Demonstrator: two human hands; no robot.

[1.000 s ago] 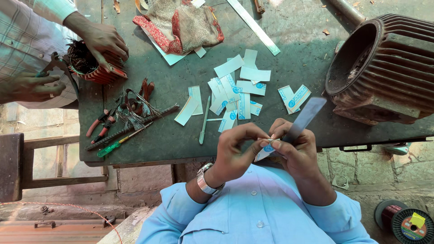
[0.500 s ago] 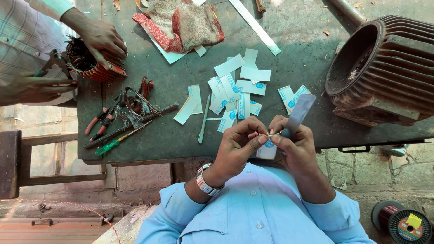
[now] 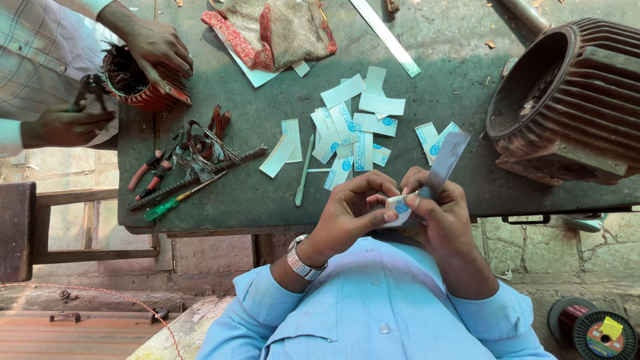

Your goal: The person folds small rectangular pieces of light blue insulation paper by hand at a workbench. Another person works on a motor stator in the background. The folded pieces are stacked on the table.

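My left hand (image 3: pixel 357 210) and my right hand (image 3: pixel 437 213) meet just in front of the dark green table's (image 3: pixel 267 193) near edge. Together they pinch a small white paper slip with a blue mark (image 3: pixel 399 208), fingers closed on it. A flat grey strip (image 3: pixel 443 163) sticks up and away from my right hand, which also grips it. Several similar white and blue paper slips (image 3: pixel 353 130) lie scattered on the table just beyond my hands.
A rusty ribbed motor housing (image 3: pixel 573 107) stands at the right. Another person's hands (image 3: pixel 150 43) hold a copper-wound stator (image 3: pixel 137 83) at the far left. Pliers (image 3: pixel 150 175), a green screwdriver (image 3: pixel 175 200), a rod, a cloth (image 3: pixel 273 30) and a wire spool (image 3: pixel 603 333) lie around.
My hands have kept working the slip, and the grey strip has tilted slightly more upright. The other person's hand stays on the stator.
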